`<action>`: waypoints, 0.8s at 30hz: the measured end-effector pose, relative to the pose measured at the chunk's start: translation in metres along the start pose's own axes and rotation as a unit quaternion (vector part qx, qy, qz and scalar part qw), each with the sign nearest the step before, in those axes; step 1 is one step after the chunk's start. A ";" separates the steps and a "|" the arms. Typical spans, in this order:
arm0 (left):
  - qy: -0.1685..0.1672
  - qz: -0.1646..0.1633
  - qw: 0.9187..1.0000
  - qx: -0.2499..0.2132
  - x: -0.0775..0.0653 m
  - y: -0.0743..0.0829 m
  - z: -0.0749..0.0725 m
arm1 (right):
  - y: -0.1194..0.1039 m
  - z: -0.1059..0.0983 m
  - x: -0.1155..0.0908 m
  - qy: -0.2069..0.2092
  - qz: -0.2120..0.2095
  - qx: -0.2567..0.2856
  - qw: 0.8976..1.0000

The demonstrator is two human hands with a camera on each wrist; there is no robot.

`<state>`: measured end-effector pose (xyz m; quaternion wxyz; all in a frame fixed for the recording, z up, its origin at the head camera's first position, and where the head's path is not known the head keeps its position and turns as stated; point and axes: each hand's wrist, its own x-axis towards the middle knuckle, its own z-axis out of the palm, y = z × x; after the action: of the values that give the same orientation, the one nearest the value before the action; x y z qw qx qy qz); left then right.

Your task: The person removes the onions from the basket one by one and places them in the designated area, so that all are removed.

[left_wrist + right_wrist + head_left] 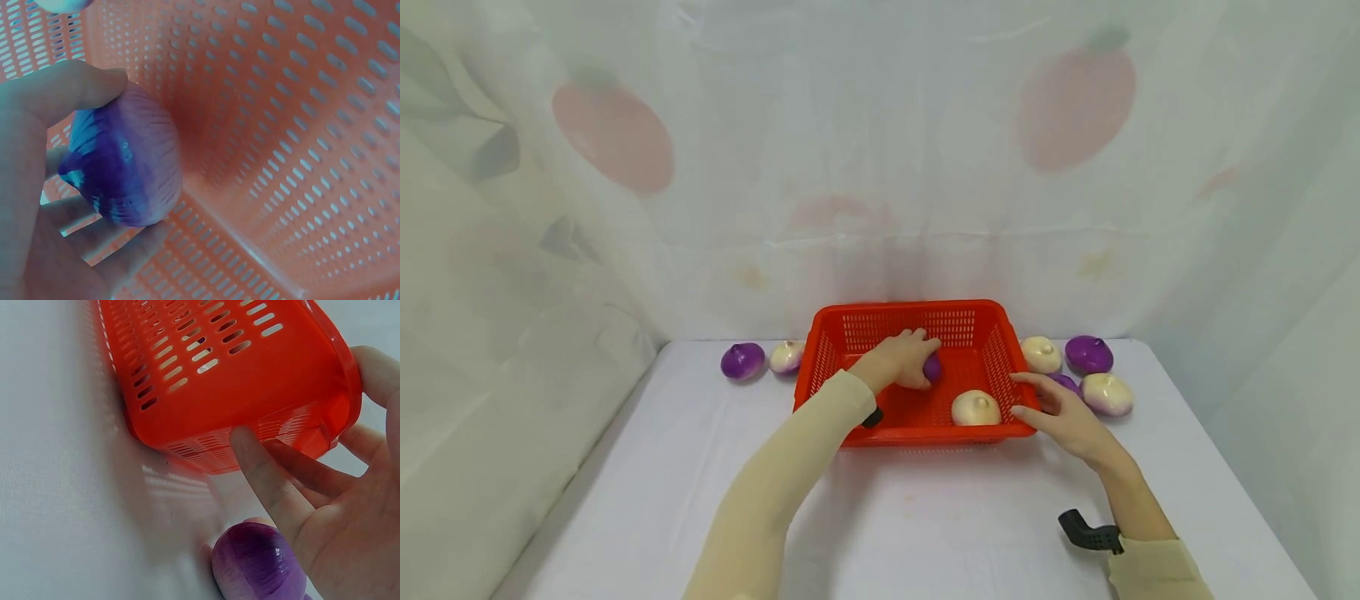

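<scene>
My left hand (897,358) reaches down inside a red plastic basket (925,434). It grips a purple-and-white onion (128,156), thumb on one side and fingers round the other, close to the basket's perforated wall in the left wrist view. A pale onion (976,408) lies in the basket's near right corner. At the basket's right end, my right hand (1063,421) holds the rim, with some fingers against the outer wall. Just beside that hand, outside the basket, sits another purple onion (259,562).
Left of the basket on the white-covered table (715,500) lie a purple onion (742,362) and a pale one (787,357). Several more stand right, among them a white onion (1040,354), a purple onion (1088,354) and a whitish onion (1107,393). A printed curtain (850,167) hangs behind.
</scene>
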<state>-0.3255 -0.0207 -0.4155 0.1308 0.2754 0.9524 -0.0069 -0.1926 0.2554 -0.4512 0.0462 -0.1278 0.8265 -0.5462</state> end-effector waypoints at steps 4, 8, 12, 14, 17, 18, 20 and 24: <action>0.008 -0.004 1.000 0.003 -0.005 -0.003 -0.008 | 0.002 -0.001 0.000 -0.001 0.001 -0.002 1.000; 0.022 0.000 1.000 0.005 -0.011 -0.011 -0.015 | 0.002 -0.003 0.000 0.001 0.003 -0.006 1.000; 0.041 0.006 0.999 0.001 -0.019 -0.020 -0.023 | 0.002 -0.004 0.001 0.005 0.002 -0.012 1.000; 0.050 0.010 0.999 -0.003 -0.023 -0.024 -0.026 | 0.002 -0.006 0.001 0.006 0.002 -0.015 1.000; 0.056 0.012 0.998 -0.002 -0.030 -0.031 -0.029 | 0.001 -0.006 0.001 0.005 0.003 -0.014 1.000; 0.058 0.011 0.998 -0.002 -0.032 -0.034 -0.030 | 0.001 -0.007 0.001 0.004 0.004 -0.013 1.000; 0.062 0.006 0.998 0.000 -0.037 -0.039 -0.032 | 0.001 -0.006 0.002 0.003 0.005 -0.009 1.000; 0.078 0.004 0.997 -0.006 -0.046 -0.048 -0.035 | 0.001 -0.006 0.002 0.004 0.005 -0.012 1.000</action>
<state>-0.3224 -0.0828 -0.3725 0.0579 0.2780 0.9586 0.0209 -0.1960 0.2604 -0.4502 0.0440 -0.1224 0.8340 -0.5363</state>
